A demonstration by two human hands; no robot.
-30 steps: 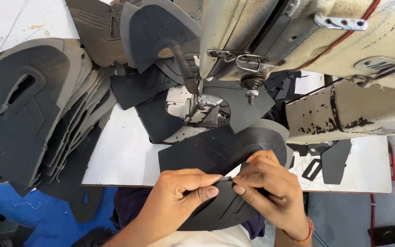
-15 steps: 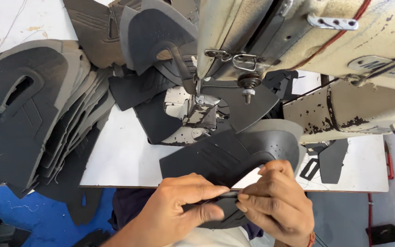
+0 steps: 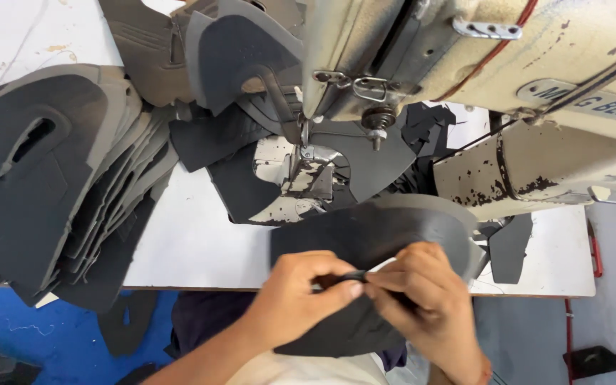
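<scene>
My left hand (image 3: 299, 294) and my right hand (image 3: 422, 292) meet at the table's near edge, both pinching the same dark grey shoe-upper piece (image 3: 372, 235). The fingertips touch at a fold in the piece, and its lower part hangs below the hands over my lap. The piece curves up toward the post and needle area (image 3: 306, 160) of a cream, paint-chipped sewing machine (image 3: 465, 64) just beyond the hands. Another dark piece lies under the presser foot.
A thick fanned stack of dark grey cut pieces (image 3: 51, 178) lies on the left of the white table (image 3: 194, 242). More pieces pile up at the back (image 3: 215, 50). A small dark piece (image 3: 509, 246) lies right of my hands. Blue floor shows below left.
My hands have drawn closer together and slid slightly lower and right, folding the dark piece between the fingertips. The white patch seen between the fingers half a second ago is nearly covered.
</scene>
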